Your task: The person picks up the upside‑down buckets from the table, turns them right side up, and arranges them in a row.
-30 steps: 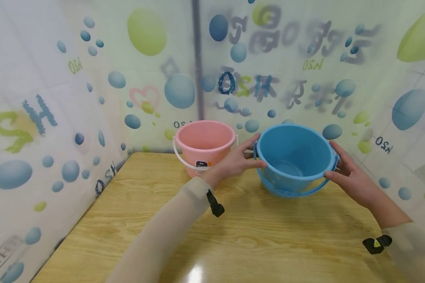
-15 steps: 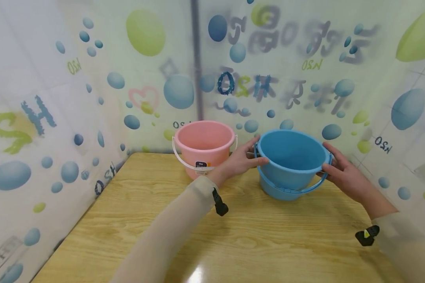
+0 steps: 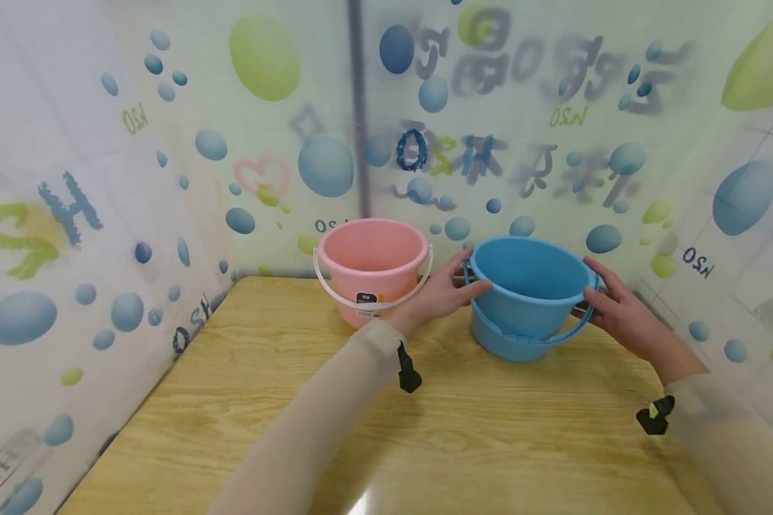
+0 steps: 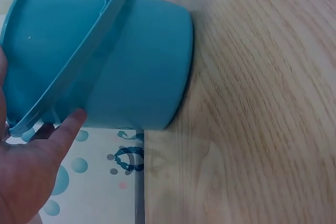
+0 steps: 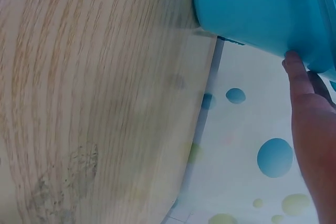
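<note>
A blue bucket (image 3: 515, 318) stands nearly upright near the back of the table, and its handle (image 3: 577, 330) hangs down the front. My left hand (image 3: 439, 292) grips its left side, thumb at the rim and fingers partly hidden behind. On the other side my right hand (image 3: 628, 318) holds the rim with its thumb, the fingers lying along the outer wall. In the left wrist view the bucket's base (image 4: 181, 72) meets the wood. Left of it stands a pink bucket (image 3: 370, 286) with a white handle and a dark label, partly covered by my left hand and wrist.
The wooden table (image 3: 489, 429) reaches back to a wall covering (image 3: 283, 143) printed with blue and green bubbles. Another printed panel (image 3: 103, 250) borders the table on the left. Both wrists carry black straps (image 3: 408, 368).
The blue bucket has come down from a tilt towards me to nearly upright, shifting slightly left. My right hand has moved left with it. The pink bucket has stayed in place.
</note>
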Available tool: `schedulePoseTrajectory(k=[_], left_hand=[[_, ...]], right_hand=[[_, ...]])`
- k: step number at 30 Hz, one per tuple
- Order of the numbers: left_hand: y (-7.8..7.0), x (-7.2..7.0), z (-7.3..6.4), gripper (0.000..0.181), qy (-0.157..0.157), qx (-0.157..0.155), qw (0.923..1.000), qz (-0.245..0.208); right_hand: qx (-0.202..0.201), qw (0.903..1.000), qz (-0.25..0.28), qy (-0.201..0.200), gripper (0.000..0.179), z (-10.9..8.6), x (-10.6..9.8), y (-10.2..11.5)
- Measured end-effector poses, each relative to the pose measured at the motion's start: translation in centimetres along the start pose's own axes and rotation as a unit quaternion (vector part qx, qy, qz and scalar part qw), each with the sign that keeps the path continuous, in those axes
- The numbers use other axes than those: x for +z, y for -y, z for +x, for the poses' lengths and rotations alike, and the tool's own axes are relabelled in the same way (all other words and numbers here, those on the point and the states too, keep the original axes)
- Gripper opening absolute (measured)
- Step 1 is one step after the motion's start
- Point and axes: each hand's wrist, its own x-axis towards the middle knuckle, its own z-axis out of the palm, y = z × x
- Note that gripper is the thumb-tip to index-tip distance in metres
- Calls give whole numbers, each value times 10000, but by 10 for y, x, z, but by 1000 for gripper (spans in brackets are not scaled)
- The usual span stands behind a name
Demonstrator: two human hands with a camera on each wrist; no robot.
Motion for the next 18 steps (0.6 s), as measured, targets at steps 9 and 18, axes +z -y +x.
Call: schedulePoseTrajectory(k=[9, 18], left_hand=[[0, 0, 14, 94, -68, -140, 9999, 34], [-2, 1, 19, 90, -69, -234, 9992, -319]], right_hand=[[180, 9998, 40, -90, 68, 5, -4, -4], [375, 9990, -12, -248, 73, 11, -5, -2]])
